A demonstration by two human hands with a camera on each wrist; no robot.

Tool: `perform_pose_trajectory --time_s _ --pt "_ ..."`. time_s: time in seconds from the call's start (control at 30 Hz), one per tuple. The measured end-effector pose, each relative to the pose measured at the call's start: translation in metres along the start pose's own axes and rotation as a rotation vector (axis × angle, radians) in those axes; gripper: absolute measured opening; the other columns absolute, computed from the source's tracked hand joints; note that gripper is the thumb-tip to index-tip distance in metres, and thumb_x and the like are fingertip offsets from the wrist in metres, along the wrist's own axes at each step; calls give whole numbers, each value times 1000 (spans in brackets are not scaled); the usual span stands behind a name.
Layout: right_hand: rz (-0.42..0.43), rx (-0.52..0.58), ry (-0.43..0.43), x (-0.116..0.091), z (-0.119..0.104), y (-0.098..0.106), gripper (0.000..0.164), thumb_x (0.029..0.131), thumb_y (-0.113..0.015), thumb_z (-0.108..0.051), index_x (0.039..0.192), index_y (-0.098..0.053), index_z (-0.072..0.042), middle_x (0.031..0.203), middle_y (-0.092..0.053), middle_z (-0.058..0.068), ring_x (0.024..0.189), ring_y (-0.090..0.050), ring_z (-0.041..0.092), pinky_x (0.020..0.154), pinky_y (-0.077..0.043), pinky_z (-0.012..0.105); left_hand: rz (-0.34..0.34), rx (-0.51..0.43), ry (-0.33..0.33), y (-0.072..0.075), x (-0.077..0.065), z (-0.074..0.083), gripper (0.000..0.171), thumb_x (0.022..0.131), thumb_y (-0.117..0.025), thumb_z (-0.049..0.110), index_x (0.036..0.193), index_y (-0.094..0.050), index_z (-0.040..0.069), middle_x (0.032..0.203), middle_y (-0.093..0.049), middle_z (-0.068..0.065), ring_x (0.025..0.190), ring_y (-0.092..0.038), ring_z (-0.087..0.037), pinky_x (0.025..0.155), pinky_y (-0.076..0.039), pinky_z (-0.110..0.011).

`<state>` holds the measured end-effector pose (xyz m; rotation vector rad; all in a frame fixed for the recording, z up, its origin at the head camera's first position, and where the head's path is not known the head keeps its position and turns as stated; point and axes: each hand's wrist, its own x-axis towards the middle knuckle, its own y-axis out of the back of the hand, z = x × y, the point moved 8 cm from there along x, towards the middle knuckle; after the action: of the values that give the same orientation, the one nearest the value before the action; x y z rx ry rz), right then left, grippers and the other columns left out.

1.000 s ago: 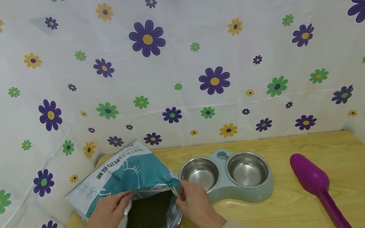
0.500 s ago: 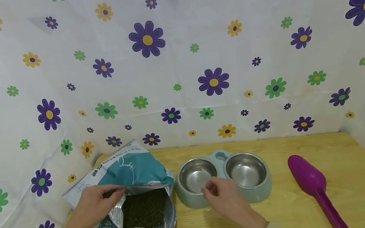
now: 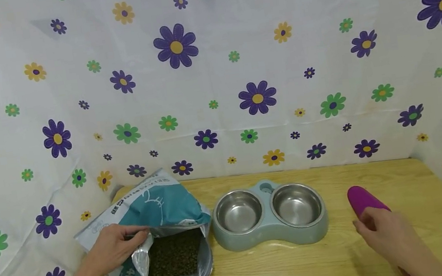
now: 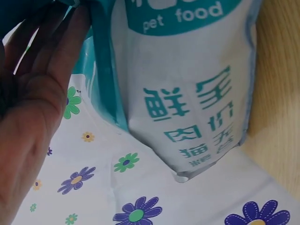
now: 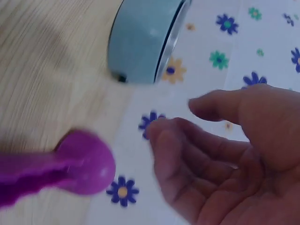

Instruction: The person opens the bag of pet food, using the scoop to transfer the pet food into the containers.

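Note:
My left hand (image 3: 111, 248) pinches the rim of a teal and white pet food bag (image 3: 167, 207) at the left of the table. The bag's mouth gapes toward me and shows dark brown kibble (image 3: 174, 255) inside. Printed lettering covers the bag's side (image 4: 187, 93) in the left wrist view. Over at the right, my right hand (image 3: 394, 238) hovers above a magenta scoop (image 3: 363, 200) and hides much of its handle. In the right wrist view that hand (image 5: 215, 159) has loosely bent fingers, apart from the scoop (image 5: 89, 164), and holds nothing.
Between the bag and the scoop stands a pale blue-green double feeder (image 3: 270, 232) with two steel bowls, in which no food shows. A flowered white cloth (image 3: 212, 73) hangs behind the wooden table (image 3: 299, 271) and along both sides.
My right hand has let go of the bag's rim and moved right, past the feeder, to above the scoop. My left hand keeps its hold on the bag, which has shifted slightly left.

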<state>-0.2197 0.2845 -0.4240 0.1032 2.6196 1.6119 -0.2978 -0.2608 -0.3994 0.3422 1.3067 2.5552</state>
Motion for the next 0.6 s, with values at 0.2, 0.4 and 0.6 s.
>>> perform_pose_trajectory --time_s 0.2,0.4,0.6 --pt "-153 -139 -176 -11 57 -9 34 96 -67 -30 74 -58 -6 65 -51 2 60 -47 17 56 -38 30 -24 -13 74 -4 -2 -9 31 100 -65 32 119 -78 10 58 -47 10 51 -39 -2 51 -35 -25" --pt "-245 -177 -277 -24 83 -23 45 97 -65 -41 71 -53 -7 63 -50 3 57 -47 15 54 -37 27 -40 29 79 -5 -2 -8 33 100 -65 37 116 -80 13 76 -72 5 62 -52 -3 56 -40 -23" --pt "-340 -153 -315 -30 95 -40 43 97 -67 -42 76 -55 -7 65 -56 2 60 -50 15 59 -40 30 -45 63 79 -9 -2 -5 39 100 -63 45 116 -80 14 109 -79 -5 97 -73 -20 77 -58 -35"
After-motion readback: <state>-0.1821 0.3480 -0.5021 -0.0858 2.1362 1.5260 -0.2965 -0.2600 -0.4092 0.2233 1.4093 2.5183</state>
